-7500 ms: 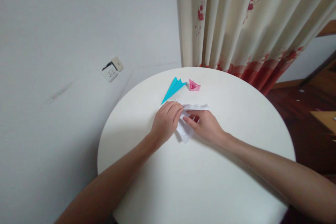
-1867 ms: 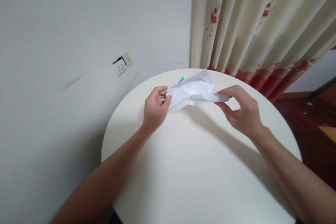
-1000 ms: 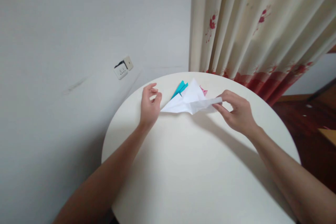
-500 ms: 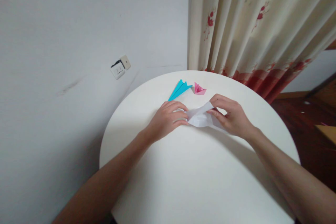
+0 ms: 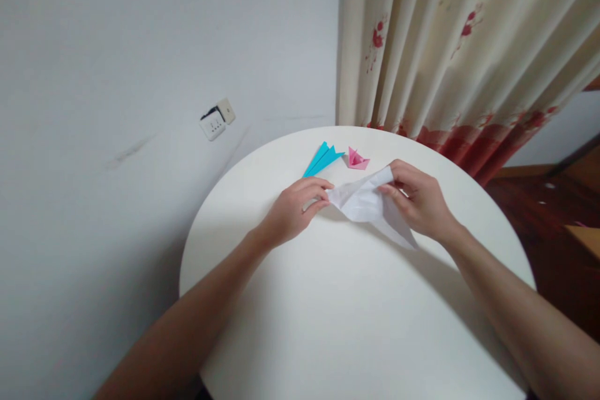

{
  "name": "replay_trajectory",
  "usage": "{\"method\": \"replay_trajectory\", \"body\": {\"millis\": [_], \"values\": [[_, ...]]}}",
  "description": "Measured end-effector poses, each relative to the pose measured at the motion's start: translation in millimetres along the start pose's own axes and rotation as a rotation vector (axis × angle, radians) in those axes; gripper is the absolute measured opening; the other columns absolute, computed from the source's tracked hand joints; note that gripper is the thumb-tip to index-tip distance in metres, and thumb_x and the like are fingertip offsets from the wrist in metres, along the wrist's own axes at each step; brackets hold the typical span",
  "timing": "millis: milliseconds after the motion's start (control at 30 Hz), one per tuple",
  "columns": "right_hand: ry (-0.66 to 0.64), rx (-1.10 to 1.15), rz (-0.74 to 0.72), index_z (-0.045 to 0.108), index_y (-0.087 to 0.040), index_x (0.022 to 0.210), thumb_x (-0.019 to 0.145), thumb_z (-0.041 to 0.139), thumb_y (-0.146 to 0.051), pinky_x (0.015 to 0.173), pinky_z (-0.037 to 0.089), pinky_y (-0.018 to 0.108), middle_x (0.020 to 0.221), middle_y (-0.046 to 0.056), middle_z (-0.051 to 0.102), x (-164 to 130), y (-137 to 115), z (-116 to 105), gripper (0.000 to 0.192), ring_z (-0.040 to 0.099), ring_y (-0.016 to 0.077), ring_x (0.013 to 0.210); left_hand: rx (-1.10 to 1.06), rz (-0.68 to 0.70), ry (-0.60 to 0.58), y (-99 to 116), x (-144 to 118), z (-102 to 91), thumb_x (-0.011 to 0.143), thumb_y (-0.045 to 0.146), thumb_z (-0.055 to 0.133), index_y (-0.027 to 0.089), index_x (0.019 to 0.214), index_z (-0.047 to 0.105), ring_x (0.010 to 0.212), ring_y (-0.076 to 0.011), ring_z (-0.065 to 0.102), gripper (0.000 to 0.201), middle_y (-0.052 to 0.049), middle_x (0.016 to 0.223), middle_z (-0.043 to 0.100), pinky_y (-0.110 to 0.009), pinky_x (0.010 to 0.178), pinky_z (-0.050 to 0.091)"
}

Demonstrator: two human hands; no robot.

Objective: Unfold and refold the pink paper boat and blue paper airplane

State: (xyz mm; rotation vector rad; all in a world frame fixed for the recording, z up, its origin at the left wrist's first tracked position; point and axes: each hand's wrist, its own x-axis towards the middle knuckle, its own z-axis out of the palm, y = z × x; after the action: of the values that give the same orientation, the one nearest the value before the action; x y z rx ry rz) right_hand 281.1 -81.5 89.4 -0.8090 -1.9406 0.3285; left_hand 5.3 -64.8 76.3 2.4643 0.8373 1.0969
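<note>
Table [image 5: 356,325] fills the lower frame. At centre, the left hand [image 5: 290,212] pinches the left corner of a creased white paper [image 5: 368,206]; the right hand [image 5: 419,203] grips its upper right edge. The paper is held just above the table, its lower corner pointing right. Beyond lie a blue plane [image 5: 322,159] and a pink boat [image 5: 357,159], just beside each other. A curtain [image 5: 459,44] hangs upper right.

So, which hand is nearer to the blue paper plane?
Left. The left hand sits just below the blue paper plane, a small gap apart. The right hand is farther right, beyond the white paper both hands pinch.
</note>
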Motion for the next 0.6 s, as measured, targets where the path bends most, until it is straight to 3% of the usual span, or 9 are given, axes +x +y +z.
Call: {"method": "replay_trajectory", "body": {"millis": [100, 267, 333, 400, 533, 600], "values": [[0.011, 0.004, 0.054, 0.065, -0.020, 0.086, 0.096, 0.058, -0.032, 0.068, 0.043, 0.031, 0.082, 0.005, 0.064, -1.3, 0.6, 0.6, 0.018, 0.057, 0.0193, 0.075, -0.172, -0.222, -0.115, 2.5, -1.2, 2.4, 0.095, 0.030, 0.060, 0.020, 0.099, 0.063, 0.103, -0.0201, 0.066, 0.011, -0.009, 0.111, 0.071, -0.035, 0.093, 0.049], [-0.084, 0.014, 0.075, 0.070, -0.019, 0.090, 0.096, 0.058, -0.031, 0.071, 0.046, 0.029, 0.085, 0.005, 0.070, -5.0, -1.9, 0.9, 0.018, 0.062, 0.0191, 0.077, -0.550, -0.576, -0.218, -0.7, -3.5, 9.0, 0.080, 0.038, 0.075, 0.019, 0.113, 0.058, 0.075, -0.0149, 0.065, 0.042, -0.003, 0.088, 0.070, -0.024, 0.065, 0.046], [-0.100, 0.000, 0.063, 0.070, -0.018, 0.087, 0.096, 0.059, -0.032, 0.067, 0.045, 0.027, 0.080, 0.004, 0.069, -6.4, -1.7, 0.7, 0.020, 0.061, 0.0175, 0.072, -0.605, -0.632, -0.230, -0.5, -3.7, 8.2, 0.072, 0.036, 0.082, 0.018, 0.119, 0.061, 0.071, -0.0139, 0.063, 0.054, -0.001, 0.081, 0.068, -0.024, 0.064, 0.044], [-0.100, -0.025, 0.065, 0.070, -0.018, 0.086, 0.096, 0.059, -0.033, 0.063, 0.044, 0.026, 0.076, 0.003, 0.068, -7.7, 0.3, -0.4, 0.022, 0.058, 0.0161, 0.067, -0.619, -0.651, -0.247, 1.9, -3.4, 4.9, 0.068, 0.035, 0.084, 0.016, 0.114, 0.068, 0.070, -0.0144, 0.061, 0.053, -0.001, 0.079, 0.067, -0.025, 0.064, 0.044], [-0.050, -0.045, 0.105, 0.068, -0.018, 0.085, 0.095, 0.060, -0.037, 0.056, 0.042, 0.025, 0.069, 0.002, 0.063, -8.9, 5.7, -3.3, 0.023, 0.053, 0.0143, 0.060, -0.618, -0.655, -0.318, 9.7, -1.7, -4.0, 0.069, 0.041, 0.081, 0.014, 0.081, 0.074, 0.066, -0.0147, 0.058, 0.030, -0.003, 0.073, 0.065, -0.025, 0.058, 0.041], [-0.001, -0.047, 0.129, 0.068, -0.019, 0.085, 0.094, 0.062, -0.039, 0.054, 0.041, 0.025, 0.067, 0.001, 0.060, -8.2, 6.6, -3.0, 0.023, 0.050, 0.0138, 0.058, -0.610, -0.637, -0.279, 12.2, -0.6, -6.5, 0.070, 0.043, 0.080, 0.014, 0.070, 0.070, 0.061, -0.0125, 0.054, 0.031, -0.001, 0.067, 0.061, -0.024, 0.056, 0.038]]}}
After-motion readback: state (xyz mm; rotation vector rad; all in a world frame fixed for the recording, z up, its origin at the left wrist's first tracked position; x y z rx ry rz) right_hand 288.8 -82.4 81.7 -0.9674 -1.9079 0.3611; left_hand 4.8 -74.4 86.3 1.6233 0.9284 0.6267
